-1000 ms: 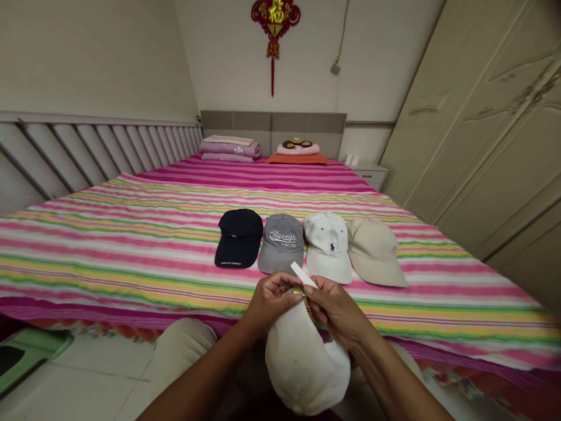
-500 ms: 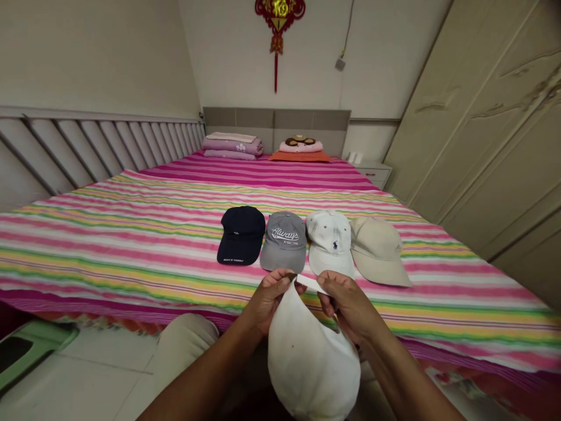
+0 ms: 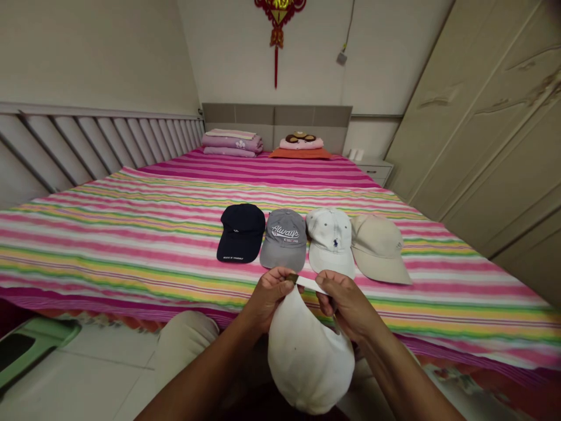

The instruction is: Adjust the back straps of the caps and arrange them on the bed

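The left hand pinches the clasp of a white cap; the right hand grips the strap at 3 o'clock from it. Beyond both, the striped bed carries a navy cap at 10 o'clock, grey cap 11, pale cap 1, beige cap 2.

You have an off-white cap at lower centre, its strap white, its buckle a dull olive-gold. Across the middle of the frame, left to right, you see a navy cap with white lettering, a grey cap with white script, a white cap with a small dark-blue emblem, and a beige cap. Around them your bed is striped pink, white, yellow and green, then magenta and paler pink higher up. At top centre you get a red-and-gold ornament; at lower left, a pale green stool.
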{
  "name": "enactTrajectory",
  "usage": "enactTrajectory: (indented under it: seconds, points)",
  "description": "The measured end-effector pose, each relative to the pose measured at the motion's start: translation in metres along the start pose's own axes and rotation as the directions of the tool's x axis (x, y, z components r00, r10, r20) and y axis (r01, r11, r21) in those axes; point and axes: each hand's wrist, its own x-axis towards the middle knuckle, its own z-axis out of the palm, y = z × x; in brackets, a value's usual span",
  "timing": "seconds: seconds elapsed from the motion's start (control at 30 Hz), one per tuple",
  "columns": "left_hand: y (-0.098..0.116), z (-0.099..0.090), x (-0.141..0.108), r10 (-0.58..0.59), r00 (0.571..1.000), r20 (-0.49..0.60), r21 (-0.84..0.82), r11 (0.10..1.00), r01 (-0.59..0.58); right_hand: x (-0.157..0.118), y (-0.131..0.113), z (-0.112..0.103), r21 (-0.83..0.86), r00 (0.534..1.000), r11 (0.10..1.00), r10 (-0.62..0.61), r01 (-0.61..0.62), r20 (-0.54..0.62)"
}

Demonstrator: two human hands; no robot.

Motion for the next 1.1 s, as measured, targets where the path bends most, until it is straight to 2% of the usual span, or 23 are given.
enactTrajectory:
  seconds: [0.17, 0.33, 0.47, 0.67, 0.83, 1.1]
  points:
    - [-0.001, -0.003, 0.000, 0.026, 0.999, -0.022, 0.063, 0.998, -0.024, -0.002, 0.004, -0.001, -0.050, 0.999, 0.998, -0.037, 0.038, 0.024]
    - [-0.002, -0.004, -0.002, 0.053, 0.999, 0.014, 0.077, 0.996, -0.054, 0.000, 0.008, -0.003, -0.117, 0.999, 0.993, -0.028, 0.030, 0.019]
    - [-0.002, -0.002, -0.005, 0.077, 0.997, 0.026, 0.088, 0.993, -0.079, 0.000, 0.010, -0.001, -0.059, 1.000, 0.998, -0.027, 0.028, 0.014]
    - [-0.002, 0.000, -0.007, 0.097, 0.993, 0.061, 0.109, 0.989, -0.103, -0.001, 0.011, 0.001, 0.048, 0.998, 0.999, 0.002, -0.005, 0.065]
    - [-0.004, 0.001, -0.008, 0.088, 0.991, 0.100, 0.153, 0.983, -0.103, 0.000, 0.014, 0.002, 0.047, 0.991, 0.999, 0.009, -0.015, 0.137]
    - [-0.004, 0.002, -0.006, 0.089, 0.995, 0.055, 0.134, 0.986, -0.096, -0.002, 0.013, -0.002, 0.106, 0.987, 0.994, -0.003, -0.014, 0.159]
